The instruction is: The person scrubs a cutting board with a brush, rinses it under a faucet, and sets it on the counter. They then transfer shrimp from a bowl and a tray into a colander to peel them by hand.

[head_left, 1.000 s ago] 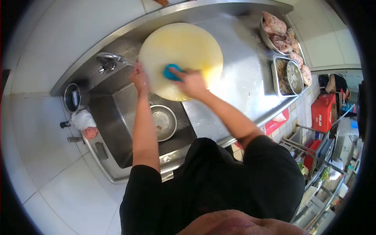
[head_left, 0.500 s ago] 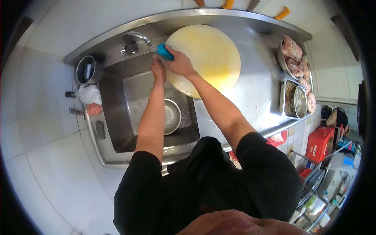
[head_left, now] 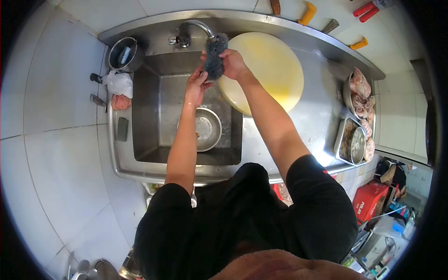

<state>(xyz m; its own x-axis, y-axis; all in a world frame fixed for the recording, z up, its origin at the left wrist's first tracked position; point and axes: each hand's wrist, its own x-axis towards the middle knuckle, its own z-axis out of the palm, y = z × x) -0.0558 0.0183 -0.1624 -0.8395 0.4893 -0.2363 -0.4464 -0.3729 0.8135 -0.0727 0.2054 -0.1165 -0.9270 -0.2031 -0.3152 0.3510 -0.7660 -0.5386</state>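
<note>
Under the chrome faucet (head_left: pixel 198 27), both my hands hold a dark grey, fuzzy scouring pad (head_left: pixel 215 58). My left hand (head_left: pixel 196 87) grips its lower left edge, thumb in front and fingers partly behind. My right hand (head_left: pixel 232 63) pinches the right edge. The faucet's spout meets the pad's top in this view, and running water is hard to make out. Behind my right hand lies a large round yellowish-white cutting board (head_left: pixel 268 70). A round metal bowl (head_left: pixel 208 130) sits in the steel sink (head_left: pixel 163 93) below, partly behind my left forearm.
At the sink's left stand a metal pot (head_left: pixel 125 54), a white plastic bag (head_left: pixel 120 85), a pink cloth-like item (head_left: pixel 121 102) and a grey block (head_left: pixel 122 129). Bagged meat (head_left: pixel 360 84) and a metal tray (head_left: pixel 343 140) are on the right. Several handled tools hang above the backsplash.
The pad has turned from its turquoise side to its grey fuzzy side. My left hand has come up onto it, and both hands now grip it. The camera view has shifted.
</note>
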